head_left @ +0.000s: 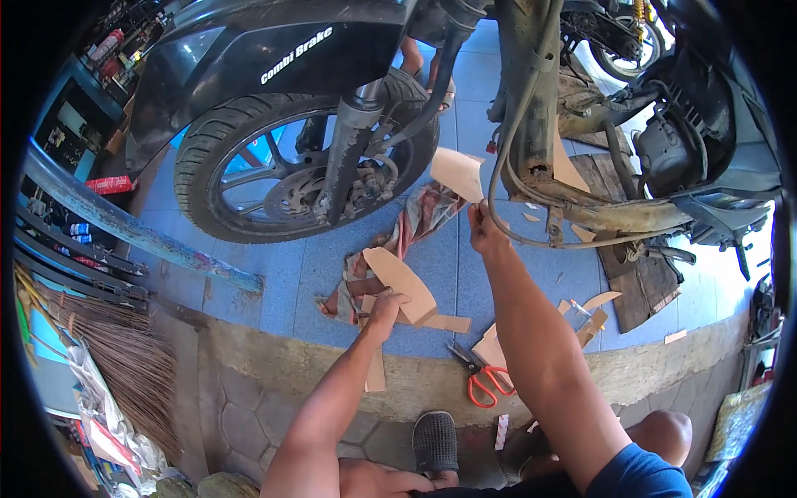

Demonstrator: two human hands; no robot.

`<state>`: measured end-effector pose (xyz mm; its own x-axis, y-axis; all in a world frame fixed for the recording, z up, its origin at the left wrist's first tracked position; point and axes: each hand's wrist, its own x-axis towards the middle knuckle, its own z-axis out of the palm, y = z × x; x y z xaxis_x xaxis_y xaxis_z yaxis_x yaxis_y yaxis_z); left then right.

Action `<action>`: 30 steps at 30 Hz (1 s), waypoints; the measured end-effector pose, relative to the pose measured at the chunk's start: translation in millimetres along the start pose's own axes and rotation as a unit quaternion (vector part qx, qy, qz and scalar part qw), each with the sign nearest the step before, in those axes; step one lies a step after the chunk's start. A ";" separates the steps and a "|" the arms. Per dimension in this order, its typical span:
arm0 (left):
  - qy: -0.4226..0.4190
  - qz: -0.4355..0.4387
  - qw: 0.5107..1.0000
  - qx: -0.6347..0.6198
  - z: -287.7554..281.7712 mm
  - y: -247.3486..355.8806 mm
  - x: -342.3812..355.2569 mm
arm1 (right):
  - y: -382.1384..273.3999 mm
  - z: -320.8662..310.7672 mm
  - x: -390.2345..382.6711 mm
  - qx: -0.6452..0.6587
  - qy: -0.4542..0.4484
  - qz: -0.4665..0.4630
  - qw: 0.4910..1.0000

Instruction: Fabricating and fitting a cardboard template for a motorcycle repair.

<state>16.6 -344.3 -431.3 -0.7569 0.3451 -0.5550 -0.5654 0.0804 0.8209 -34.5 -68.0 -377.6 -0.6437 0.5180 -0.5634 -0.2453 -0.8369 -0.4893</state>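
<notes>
My left hand (385,309) grips a tan cardboard cut-out (401,278) over a stained cloth (419,222) on the blue tiles. My right hand (483,226) pinches a smaller curved cardboard piece (455,170) by its lower corner, beside the rusty frame tube (525,145) of a motorbike. Orange-handled scissors (490,384) lie near the step edge below my right forearm, among cardboard scraps (502,349).
A dark front wheel (203,191) and fairing, a blue pipe (149,228) and a straw broom (124,365) occupy the left. Engine parts (672,141) and wooden boards (635,290) are right. Another person's foot (411,54) shows behind the wheel. A concrete step (282,357) borders the tiles.
</notes>
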 end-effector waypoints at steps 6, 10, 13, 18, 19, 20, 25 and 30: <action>0.004 -0.008 1.000 0.012 0.2 -2.3 3.0 | -9.2 -15.5 9.8 0.036 0.008 -0.006 0.999; -0.011 0.018 1.000 0.011 -2.7 -3.9 4.1 | -35.9 -82.0 21.5 0.078 -0.060 -0.007 0.995; -0.020 0.015 0.999 0.033 3.8 6.4 1.1 | -71.1 -111.6 11.4 0.074 -0.085 -0.052 0.992; 0.009 0.002 0.998 0.056 2.4 0.9 6.7 | -103.4 -125.1 -1.1 0.024 -0.065 -0.109 0.992; 0.005 0.007 0.998 0.059 0.5 0.2 5.6 | -105.2 -116.9 -10.7 0.019 -0.042 -0.125 0.991; 0.001 0.012 0.998 0.063 -0.4 -0.1 4.9 | -104.5 -112.9 -14.5 0.014 -0.044 -0.124 0.991; 0.000 0.023 0.998 0.050 -2.0 -2.1 8.4 | -105.4 -110.2 -24.2 -0.065 -0.088 -0.165 0.980; -0.004 0.022 0.998 0.059 -2.3 0.3 6.3 | -100.7 -121.7 -40.9 -0.116 -0.034 -0.203 0.972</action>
<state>10.9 -344.3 -434.8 -0.7765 0.3589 -0.5180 -0.4895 0.1741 0.8544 104.8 16.6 -386.3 -0.5765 0.7778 -0.2503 -0.3248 -0.4992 -0.8033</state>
